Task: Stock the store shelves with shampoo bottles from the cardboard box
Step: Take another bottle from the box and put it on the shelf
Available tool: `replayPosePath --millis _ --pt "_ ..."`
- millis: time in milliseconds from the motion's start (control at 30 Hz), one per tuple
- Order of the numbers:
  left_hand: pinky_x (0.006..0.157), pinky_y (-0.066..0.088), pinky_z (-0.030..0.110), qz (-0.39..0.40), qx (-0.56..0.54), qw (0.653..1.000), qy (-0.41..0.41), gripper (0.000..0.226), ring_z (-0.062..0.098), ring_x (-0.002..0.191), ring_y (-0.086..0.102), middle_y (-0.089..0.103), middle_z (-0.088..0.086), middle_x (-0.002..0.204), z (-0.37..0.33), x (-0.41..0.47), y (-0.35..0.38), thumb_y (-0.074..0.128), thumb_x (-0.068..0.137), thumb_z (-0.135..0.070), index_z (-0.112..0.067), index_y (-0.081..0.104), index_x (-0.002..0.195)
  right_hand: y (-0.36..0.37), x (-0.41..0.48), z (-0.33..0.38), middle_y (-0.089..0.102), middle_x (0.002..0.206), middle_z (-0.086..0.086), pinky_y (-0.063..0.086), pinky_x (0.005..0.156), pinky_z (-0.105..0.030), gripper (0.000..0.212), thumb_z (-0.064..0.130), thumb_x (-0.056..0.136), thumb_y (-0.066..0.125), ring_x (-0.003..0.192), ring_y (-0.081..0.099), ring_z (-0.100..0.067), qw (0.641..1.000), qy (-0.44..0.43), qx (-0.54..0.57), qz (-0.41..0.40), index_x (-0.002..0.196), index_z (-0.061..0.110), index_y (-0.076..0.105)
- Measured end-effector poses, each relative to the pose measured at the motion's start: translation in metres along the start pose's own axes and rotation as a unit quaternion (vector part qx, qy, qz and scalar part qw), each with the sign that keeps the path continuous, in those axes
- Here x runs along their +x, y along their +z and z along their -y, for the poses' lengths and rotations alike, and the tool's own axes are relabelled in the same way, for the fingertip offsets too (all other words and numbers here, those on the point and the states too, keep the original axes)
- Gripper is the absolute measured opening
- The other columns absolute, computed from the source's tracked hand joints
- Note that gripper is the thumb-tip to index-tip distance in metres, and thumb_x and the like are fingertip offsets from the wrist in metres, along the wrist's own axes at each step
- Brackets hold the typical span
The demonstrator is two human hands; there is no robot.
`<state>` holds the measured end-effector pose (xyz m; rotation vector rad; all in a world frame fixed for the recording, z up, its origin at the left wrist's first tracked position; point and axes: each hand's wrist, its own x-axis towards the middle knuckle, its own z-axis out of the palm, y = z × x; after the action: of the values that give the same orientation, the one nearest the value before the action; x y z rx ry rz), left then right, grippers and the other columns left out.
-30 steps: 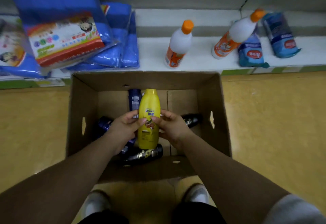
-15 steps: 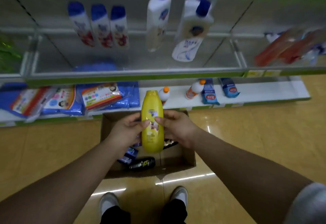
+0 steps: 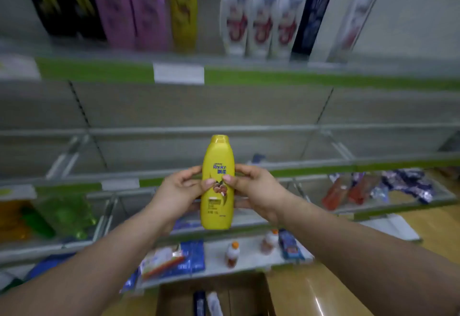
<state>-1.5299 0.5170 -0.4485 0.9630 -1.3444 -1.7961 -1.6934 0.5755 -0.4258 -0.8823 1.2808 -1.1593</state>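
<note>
Head view: left hand point(image 3: 181, 191) and right hand point(image 3: 254, 187) both grasp bottle point(image 3: 218, 156) upright, label toward person, probably steadying for shelf point(image 3: 373, 163).

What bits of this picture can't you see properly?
Head view, top shelf bottles: blurred, labels unreadable.
Head view, cardboard box: cut off by the bottom edge, so most of its contents are out of sight.
Head view, yellow shampoo bottle: lower print too small; left hand and right hand cover its sides.
</note>
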Motion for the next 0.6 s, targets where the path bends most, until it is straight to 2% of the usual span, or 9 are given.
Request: replayPosePath --millis 67,167,267,400,533,600 --pt "0.049 0.053 0.022 0.008 0.006 0.999 0.037 0.024 0.009 0.065 0.071 0.076 -0.001 0.077 -0.046 -0.003 0.0 0.066 0.083 -0.009 -0.021 0.061 0.102 0.012 -0.007 0.044 0.072 0.086 -0.003 0.056 0.075 -0.039 0.015 0.01 0.089 0.06 0.075 0.069 -0.014 0.999 -0.036 -0.013 -0.001 0.102 0.017 0.064" --pt "0.052 0.054 0.023 0.026 0.023 0.995 0.093 0.026 0.01 0.069 0.072 0.076 0.001 0.08 -0.11 -0.01 0.0 0.066 0.083 -0.009 -0.02 0.062 0.107 0.031 -0.018 0.104 0.071 0.089 -0.005 0.058 0.063 -0.031 0.016 0.01 0.089 0.061 0.074 0.07 -0.013 0.995 -0.091 -0.031 -0.003 0.103 0.016 0.063" --pt "0.052 0.054 0.023 0.037 0.031 0.989 0.137 0.023 0.01 0.069 0.072 0.076 0.002 0.081 -0.16 -0.018 -0.003 0.067 0.083 -0.01 -0.022 0.065 0.102 0.05 -0.029 0.15 0.071 0.095 -0.008 0.058 0.072 -0.039 0.015 0.013 0.088 0.063 0.082 0.069 -0.017 0.989 -0.139 -0.056 -0.01 0.103 0.017 0.064" --pt "0.057 0.056 0.027 0.049 0.028 0.984 0.171 0.031 0.016 0.076 0.073 0.076 0.005 0.089 -0.198 -0.027 -0.006 0.068 0.081 -0.011 -0.02 0.063 0.111 0.068 -0.042 0.187 0.072 0.101 -0.01 0.058 0.075 -0.039 0.016 0.012 0.088 0.063 0.089 0.07 -0.02 0.981 -0.181 -0.072 -0.022 0.102 0.019 0.064" --pt "0.06 0.056 0.029 0.062 0.021 0.979 0.193 0.038 0.019 0.079 0.073 0.075 0.008 0.092 -0.222 -0.025 -0.006 0.068 0.08 -0.008 -0.017 0.059 0.116 0.076 -0.044 0.209 0.074 0.097 -0.003 0.058 0.064 -0.03 0.016 0.009 0.088 0.063 0.085 0.071 -0.015 0.973 -0.217 -0.071 -0.039 0.098 0.021 0.067" --pt "0.062 0.057 0.032 0.062 0.018 0.978 0.196 0.042 0.023 0.082 0.072 0.075 0.01 0.095 -0.23 -0.021 -0.005 0.069 0.08 -0.007 -0.013 0.057 0.12 0.076 -0.042 0.218 0.075 0.097 -0.001 0.058 0.066 -0.03 0.018 0.009 0.088 0.062 0.087 0.071 -0.015 0.971 -0.222 -0.074 -0.044 0.1 0.022 0.066"
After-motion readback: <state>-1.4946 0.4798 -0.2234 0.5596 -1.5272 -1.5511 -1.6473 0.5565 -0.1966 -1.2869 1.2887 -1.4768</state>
